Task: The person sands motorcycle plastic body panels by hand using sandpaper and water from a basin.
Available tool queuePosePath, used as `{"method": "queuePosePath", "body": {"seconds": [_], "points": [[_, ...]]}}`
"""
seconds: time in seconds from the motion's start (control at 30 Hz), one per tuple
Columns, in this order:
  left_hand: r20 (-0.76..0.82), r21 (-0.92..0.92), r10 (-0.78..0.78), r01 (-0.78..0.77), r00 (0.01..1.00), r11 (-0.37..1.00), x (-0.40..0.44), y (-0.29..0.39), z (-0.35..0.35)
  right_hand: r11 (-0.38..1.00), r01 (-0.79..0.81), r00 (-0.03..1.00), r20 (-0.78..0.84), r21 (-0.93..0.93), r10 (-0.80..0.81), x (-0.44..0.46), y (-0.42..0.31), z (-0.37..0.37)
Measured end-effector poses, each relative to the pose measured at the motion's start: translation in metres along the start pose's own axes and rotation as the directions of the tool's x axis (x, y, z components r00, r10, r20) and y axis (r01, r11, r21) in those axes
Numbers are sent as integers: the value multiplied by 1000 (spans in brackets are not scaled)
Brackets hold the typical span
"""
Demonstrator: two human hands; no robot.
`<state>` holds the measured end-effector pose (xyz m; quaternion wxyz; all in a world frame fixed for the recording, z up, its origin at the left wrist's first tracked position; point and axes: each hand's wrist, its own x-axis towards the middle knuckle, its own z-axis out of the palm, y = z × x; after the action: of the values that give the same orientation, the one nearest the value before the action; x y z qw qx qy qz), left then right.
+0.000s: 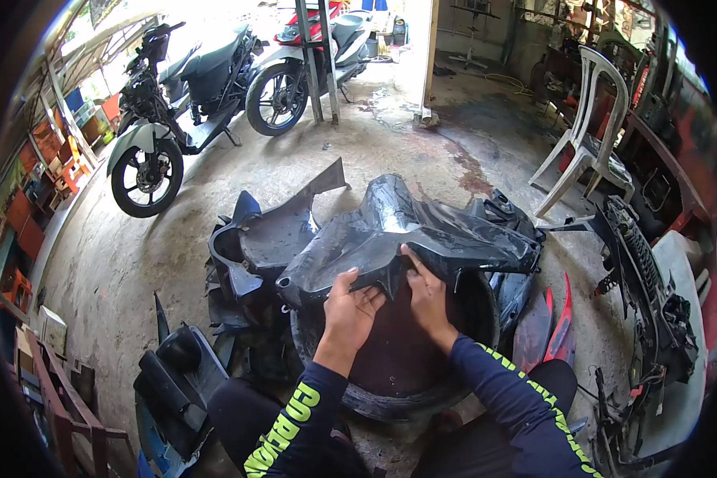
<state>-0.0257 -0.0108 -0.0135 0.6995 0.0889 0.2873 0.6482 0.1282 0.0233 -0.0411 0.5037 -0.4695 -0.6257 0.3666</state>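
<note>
A wet, dark motorcycle body panel (358, 247) lies across the rim of a round black basin (486, 327) between my knees. My left hand (352, 315) is closed on the panel's near edge, thumb on top and fingers curled at its underside. My right hand (428, 296) touches the middle of the same edge, its index finger stretched out along the surface. Dark reddish-brown liquid (382, 350) shows inside the basin. Behind and to the left of the panel sits another dark curved panel (275, 231).
Loose black plastic parts (179, 378) lie at left, and red panels (558, 319) at right. A motorcycle frame piece (645, 287) stands further right, near a plastic chair (585, 127). A partly stripped scooter (147, 159) and a red-and-white scooter (283, 92) are parked behind.
</note>
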Motion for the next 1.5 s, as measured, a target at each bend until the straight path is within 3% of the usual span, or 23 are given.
{"method": "queuePosePath", "body": {"seconds": [0.03, 0.1, 0.13, 0.23, 0.27, 0.3, 0.37, 0.57, 0.63, 0.67, 0.77, 0.83, 0.9, 0.97, 1.07, 1.1, 1.17, 1.2, 1.33, 1.37, 1.43, 1.47, 1.5], "points": [[-4, 2, 5, -5, 1000, 1000, 2, 0, -8, 1000, 1, 1000, 4, 5, -1, -9, 1, 4], [30, 28, 0, -1, 1000, 1000, 4, 3, -11, 799, 544, 837, 96, -258, -539, -30, 4, 12], [-40, -21, 58, -59, 998, 998, -1, 3, 2, 799, 542, 838, 91, -263, -538, -27, 5, 11], [2, -2, 20, -20, 1000, 1000, -1, 1, 2, 975, 220, 975, -24, 27, -219, -3, 1, 8], [-11, 2, -4, 4, 1000, 1000, 3, -2, -6, 993, -105, 994, 37, 51, 103, 5, -8, -2], [-16, 3, -3, 3, 1000, 1000, 4, -1, -12, 993, -108, 994, 41, 54, 106, -7, -7, 3], [-2, 5, 2, -2, 1000, 1000, 4, 4, -10, 894, 435, 900, 81, -106, -428, -33, -5, 15], [-3, 3, 22, -22, 1000, 1000, -1, 0, -1, 994, -90, 996, 11, 55, 90, -1, 5, 8], [4, -4, 30, -30, 1000, 1000, 1, 2, -4, 851, 509, 853, -54, -129, -519, -24, 6, 25], [29, 0, 31, -31, 999, 1000, 1, 6, -6, 851, 509, 852, -63, -130, -519, -20, 7, 23], [22, -14, 6, -6, 1000, 1000, 7, -4, -13, 999, 46, 998, -47, 28, -44, 2, 13, 7], [29, -20, 5, -4, 1000, 1000, 7, -6, -11, 993, 117, 990, -77, -14, -118, -11, -3, 18], [28, 8, 53, -53, 998, 999, -2, -5, 0, 970, -117, 991, 82, 213, 102, -46, -31, 20], [16, -2, 36, -36, 999, 999, -2, -6, 3, 979, -99, 992, 97, 178, 83, -28, -7, 13], [52, -9, 32, -32, 998, 999, 3, -17, -8, 983, 21, 998, -53, -180, -31, 2, 8, 7], [44, 43, 45, -47, 998, 998, 6, -19, -15, 917, 269, 935, -148, -294, -322, -5, 23, 20], [33, 99, 53, -56, 998, 993, 9, -21, -21, 979, -196, 977, 78, -53, 200, -34, -25, 13], [34, 90, 49, -52, 998, 995, 11, -20, -21, 986, 40, 999, 21, -165, -37, -24, -16, 10], [-5, 38, 45, -44, 999, 998, 1, -21, -11, 989, 35, 997, -59, -142, -44, 0, 6, 14], [-5, 47, 45, -44, 999, 998, 0, -17, -9, 914, 312, 930, -112, -257, -349, -14, 14, 22], [30, 28, 44, -45, 999, 999, 0, -10, -7, 970, -236, 956, 166, -56, 242, -50, -44, 12], [31, 29, 43, -43, 999, 999, 3, -10, -7, 998, -55, 993, 100, -29, 58, -41, -21, 15], [40, 18, 46, -47, 998, 999, 5, -12, -10, 898, 361, 924, -32, -251, -380, -16, 7, 18]]}}
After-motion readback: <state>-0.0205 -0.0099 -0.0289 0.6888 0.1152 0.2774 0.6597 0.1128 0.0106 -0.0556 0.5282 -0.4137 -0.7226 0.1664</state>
